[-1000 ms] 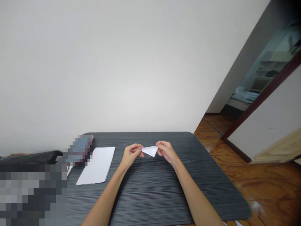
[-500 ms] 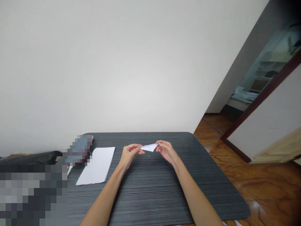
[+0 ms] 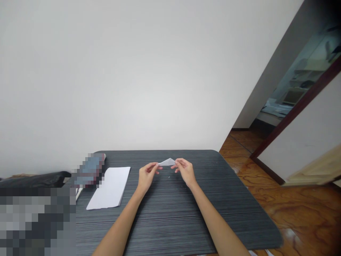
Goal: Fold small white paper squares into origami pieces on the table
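A small folded piece of white paper (image 3: 167, 162) is stretched between my two hands above the dark table (image 3: 170, 220). Its peak points up and away from me, nearer its right end. My left hand (image 3: 146, 175) pinches the left tip between thumb and fingers. At the other end, the thumb and fingers of my right hand (image 3: 184, 170) grip the right corner. The fingertips partly cover both ends of the paper.
To the left of my hands lies a stack of white paper (image 3: 110, 188). Beyond it, a pixelated object rests at the table's left edge. Tiny white scraps dot the tabletop. A white wall (image 3: 160, 78) rises behind the table, and wooden floor (image 3: 306, 209) shows at right.
The folded paper has been turned over: its point faced down toward me before and now faces up and away. My right hand has shifted slightly left, and both hands keep their pinch.
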A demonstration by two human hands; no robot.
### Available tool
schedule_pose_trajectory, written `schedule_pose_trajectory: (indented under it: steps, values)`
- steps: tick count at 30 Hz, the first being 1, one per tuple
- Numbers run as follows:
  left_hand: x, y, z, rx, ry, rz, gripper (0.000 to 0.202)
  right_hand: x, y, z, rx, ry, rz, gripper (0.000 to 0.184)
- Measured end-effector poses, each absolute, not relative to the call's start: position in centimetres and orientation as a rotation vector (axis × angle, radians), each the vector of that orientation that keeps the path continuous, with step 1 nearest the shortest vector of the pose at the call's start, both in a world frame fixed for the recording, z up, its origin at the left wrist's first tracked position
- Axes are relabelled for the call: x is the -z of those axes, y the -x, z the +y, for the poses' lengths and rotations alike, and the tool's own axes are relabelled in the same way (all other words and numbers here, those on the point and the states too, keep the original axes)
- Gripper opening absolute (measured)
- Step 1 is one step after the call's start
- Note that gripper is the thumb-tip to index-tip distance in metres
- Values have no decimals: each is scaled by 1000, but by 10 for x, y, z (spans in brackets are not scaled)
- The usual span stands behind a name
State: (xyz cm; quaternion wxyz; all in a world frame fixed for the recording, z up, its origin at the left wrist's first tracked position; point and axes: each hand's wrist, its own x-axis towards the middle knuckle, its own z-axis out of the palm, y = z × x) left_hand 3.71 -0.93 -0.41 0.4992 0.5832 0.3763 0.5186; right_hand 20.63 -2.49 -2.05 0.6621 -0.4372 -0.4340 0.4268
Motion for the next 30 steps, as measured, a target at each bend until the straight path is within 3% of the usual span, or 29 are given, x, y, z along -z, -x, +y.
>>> schedule_pose_trajectory:
  steps: [11,26,30]
  values:
    - [3,-38,-11,-1363,-1186,922,32,10,-197,-34,-973,996,-983,24]
    - [7,-31,-5,-1268,-1114,845,32,6,-206,-35,-1082,971,-1011,24]
    - [7,-27,-2,-1171,-1163,871,39,9,-209,-35,-1109,1001,-1025,32]
